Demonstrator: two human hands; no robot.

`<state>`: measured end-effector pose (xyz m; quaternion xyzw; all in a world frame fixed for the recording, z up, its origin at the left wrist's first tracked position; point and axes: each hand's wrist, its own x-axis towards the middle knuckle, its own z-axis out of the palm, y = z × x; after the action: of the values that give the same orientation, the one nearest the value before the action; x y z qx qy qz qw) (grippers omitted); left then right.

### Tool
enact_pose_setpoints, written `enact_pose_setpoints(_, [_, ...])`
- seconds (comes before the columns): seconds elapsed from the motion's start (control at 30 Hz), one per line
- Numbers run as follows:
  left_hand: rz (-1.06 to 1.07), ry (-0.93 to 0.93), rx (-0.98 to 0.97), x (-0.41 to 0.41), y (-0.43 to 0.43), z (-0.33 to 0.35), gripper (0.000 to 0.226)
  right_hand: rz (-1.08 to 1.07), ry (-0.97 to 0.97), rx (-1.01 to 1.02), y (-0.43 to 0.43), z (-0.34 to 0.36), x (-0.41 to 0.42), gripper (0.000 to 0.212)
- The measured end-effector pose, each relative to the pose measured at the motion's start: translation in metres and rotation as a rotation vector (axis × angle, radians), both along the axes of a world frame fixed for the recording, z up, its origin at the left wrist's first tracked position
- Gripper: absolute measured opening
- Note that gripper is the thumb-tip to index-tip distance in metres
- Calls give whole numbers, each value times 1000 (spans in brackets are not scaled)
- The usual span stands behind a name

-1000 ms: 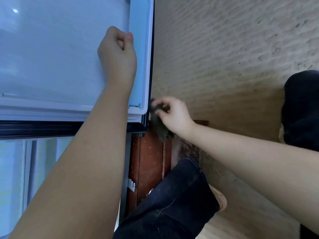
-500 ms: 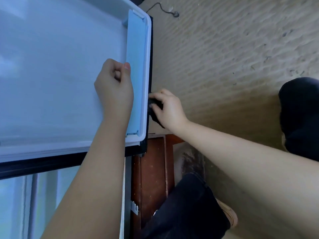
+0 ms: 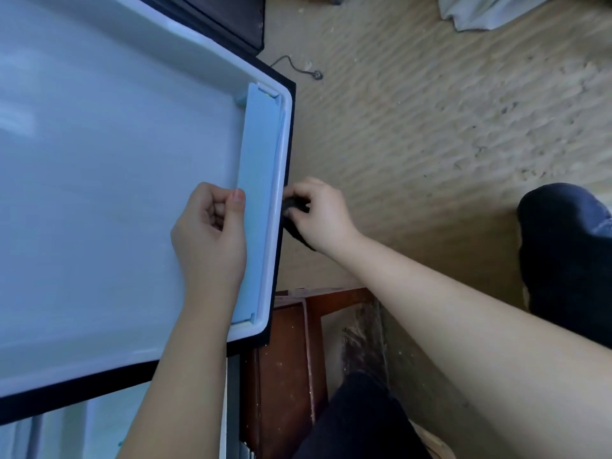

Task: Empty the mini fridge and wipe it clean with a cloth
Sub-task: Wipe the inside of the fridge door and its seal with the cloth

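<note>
Leg (image 3: 357, 419): in dark trousers at the bottom edge, nearest the camera; a tan shoe (image 3: 430, 438) shows just beside it.
Knee (image 3: 569, 253): the other one, also in dark cloth, at the right edge over the floor.
Fridge (image 3: 66, 432): a slice of its pale inside shows at the bottom left, below the door's black edge.
Stand (image 3: 281, 376): red-brown wood, speckled with dust, between the fridge and the leg.
Left hand (image 3: 212, 233): clenched, its forearm crossing the door's lower edge; thumb and curled forefinger pinch the rail's inner edge about halfway along.
Rail (image 3: 258, 154): a pale blue strip along the door's outer side, clipped at both ends.
Right hand (image 3: 321, 217): curled round the cloth, holding it against the door's black outer edge, level with the left hand and just across the rim from it.
Cloth (image 3: 293, 207): dark and bunched, mostly hidden in the fingers, touching the door edge; a tail hangs below the palm.
Door (image 3: 116, 160): open, its white liner facing the camera and filling the left half of the view.
Floor (image 3: 430, 127): tan and ribbed, with scattered crumbs.
Cable (image 3: 298, 67): thin and dark, lying on the floor near the door's far corner.
Fabric (image 3: 490, 11): white, heaped at the top right.
</note>
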<state>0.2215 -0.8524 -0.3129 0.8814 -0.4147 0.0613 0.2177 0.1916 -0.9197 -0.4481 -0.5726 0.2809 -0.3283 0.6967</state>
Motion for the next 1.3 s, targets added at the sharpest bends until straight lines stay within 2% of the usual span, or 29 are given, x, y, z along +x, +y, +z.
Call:
enact_pose_setpoints(0.1, [4, 12, 0, 0, 1, 0, 29, 50, 43, -59, -6, 1, -1, 29])
enact_pose_setpoints(0.2, [-6, 45, -23, -5, 6, 0, 29, -156, 101, -100, -43, 9, 5, 35])
enact_pose_setpoints(0.27, [-28, 63, -35, -11, 11, 0, 29, -279, 70, -90, -70, 12, 4, 39])
enact_pose_setpoints(0.37, [-52, 78, -46, -18, 15, -1, 30, -357, -13, 0, -92, 9, -1, 39])
enact_pose_setpoints(0.43, [-55, 86, -64, -20, 15, -2, 29, -352, -2, 35, -89, 9, -1, 33])
enact_pose_setpoints(0.53, [-45, 112, -76, -14, 10, -2, 27, -240, 58, -24, -65, 8, 5, 24])
enact_pose_setpoints(0.63, [1, 110, -65, 1, 3, -2, 26, -4, 93, -119, -18, 5, 9, 21])
enact_pose_setpoints(0.8, [92, 109, -81, 22, -8, -4, 29, 338, 53, -172, 80, 3, -8, 27])
enact_pose_setpoints(0.9, [121, 102, -75, 29, -11, -4, 30, 459, 23, -240, 81, 0, -11, 30])
enact_pose_setpoints(1.0, [117, 104, -72, 28, -9, -4, 29, 377, 27, -272, 56, -1, -2, 30])
enact_pose_setpoints(1.13, [91, 106, -55, 19, -6, -4, 28, 214, 32, -151, 40, -4, 4, 26])
enact_pose_setpoints(1.2, [85, 100, -53, 17, -6, -4, 28, 222, 41, -131, 50, -5, 2, 25])
enact_pose_setpoints(1.3, [93, 102, -52, 18, -8, -3, 28, 385, 33, -216, 82, -4, -10, 28])
